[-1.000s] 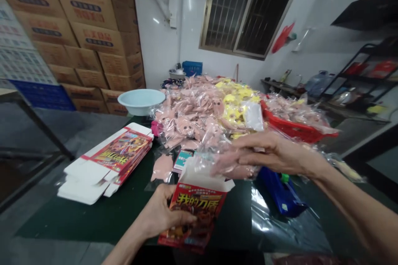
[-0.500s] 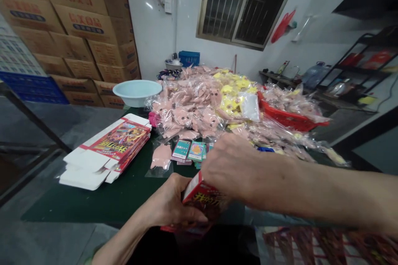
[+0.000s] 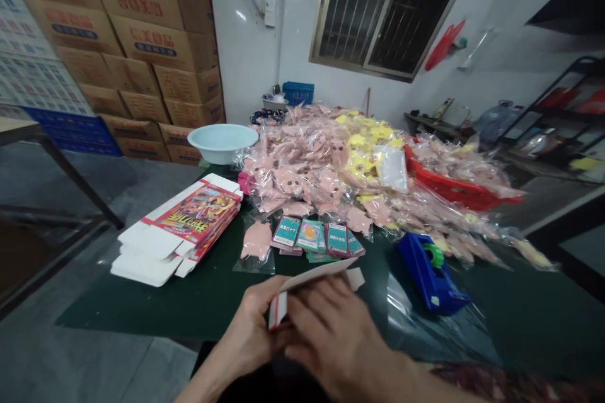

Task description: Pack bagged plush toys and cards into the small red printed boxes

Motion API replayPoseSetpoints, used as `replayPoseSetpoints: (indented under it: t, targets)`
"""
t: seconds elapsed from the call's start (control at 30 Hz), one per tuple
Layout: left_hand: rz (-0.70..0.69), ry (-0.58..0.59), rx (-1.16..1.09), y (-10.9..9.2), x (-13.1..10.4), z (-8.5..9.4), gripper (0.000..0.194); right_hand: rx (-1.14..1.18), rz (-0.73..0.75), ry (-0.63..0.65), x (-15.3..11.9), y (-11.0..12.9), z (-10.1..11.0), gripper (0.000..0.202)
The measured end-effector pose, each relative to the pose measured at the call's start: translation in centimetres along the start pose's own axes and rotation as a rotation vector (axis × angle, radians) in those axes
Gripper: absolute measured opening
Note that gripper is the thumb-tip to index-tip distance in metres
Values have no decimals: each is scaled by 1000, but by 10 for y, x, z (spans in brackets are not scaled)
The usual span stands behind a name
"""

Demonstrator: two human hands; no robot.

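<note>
A small red-and-white carton [image 3: 278, 310] is held low in front of me, with its pale inner flap raised and a side tab sticking out. My left hand [image 3: 253, 321] is closed around its left side. My right hand [image 3: 331, 327] is closed on its near end, fingers together against the carton beneath the raised flap; their tips are partly hidden. Just beyond lie several stacks of teal cards [image 3: 312, 236]. Left of them is a pink animal-shaped piece in a clear bag [image 3: 258, 242]. Flattened red printed cartons [image 3: 193, 214] are stacked farther left.
A blue tape dispenser [image 3: 428, 277] stands at right on clear plastic film. Behind the cards rises a heap of bagged pink and yellow pieces [image 3: 307, 164], beside a red basket [image 3: 454, 189]. A pale blue basin [image 3: 222, 145] sits at the back left.
My right hand has come down and left from above the carton to its near end. The carton has tilted, showing its inner flap. The tape dispenser and more cards have come into view.
</note>
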State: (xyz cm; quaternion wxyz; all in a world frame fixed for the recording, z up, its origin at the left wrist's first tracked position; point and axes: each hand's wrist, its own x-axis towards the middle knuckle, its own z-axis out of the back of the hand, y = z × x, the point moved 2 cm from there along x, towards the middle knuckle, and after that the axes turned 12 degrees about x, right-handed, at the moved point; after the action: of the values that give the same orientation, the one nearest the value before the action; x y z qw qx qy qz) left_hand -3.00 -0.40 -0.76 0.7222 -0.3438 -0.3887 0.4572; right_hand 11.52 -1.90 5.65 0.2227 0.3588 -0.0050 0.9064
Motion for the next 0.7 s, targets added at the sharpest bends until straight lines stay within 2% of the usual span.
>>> replayPoseSetpoints:
  t: [0.03, 0.1, 0.2, 0.27, 0.33, 0.37, 0.43, 0.47, 0.53, 0.6, 0.7]
  targets:
    - [-34, -4, -13, -3, -2, -1, 29, 30, 33, -59, -4, 5, -7, 30]
    - [-75, -4, -41, -9, -6, -1, 31, 95, 70, -145, -9, 12, -5, 28]
    - [-41, -6, 29, -4, -20, 8, 26, 154, -47, -205, -13, 9, 26, 20]
    - [56, -86, 101, 12, -34, 18, 23, 154, -197, -287, -17, -8, 43, 19]
    - [208, -268, 115, 33, -49, 31, 19, 159, -325, -336, -23, -40, 39, 19]
    - [270, -346, 115, 42, -55, 36, 17, 150, -382, -315, -26, -59, 29, 18]
    - [350, -461, 117, 53, -62, 44, 21, 100, -440, -147, -32, -98, -3, 16]
    - [364, -503, 114, 55, -63, 47, 26, 53, -478, -17, -35, -116, -21, 17]
    - [391, -590, 87, 53, -61, 52, 38, 32, -495, 105, -39, -143, -50, 23]
    - [414, -641, 54, 48, -58, 55, 47, 27, -485, 182, -40, -159, -65, 26]
    - [428, -614, 30, 41, -53, 58, 52, 9, -458, 282, -36, -167, -67, 21]
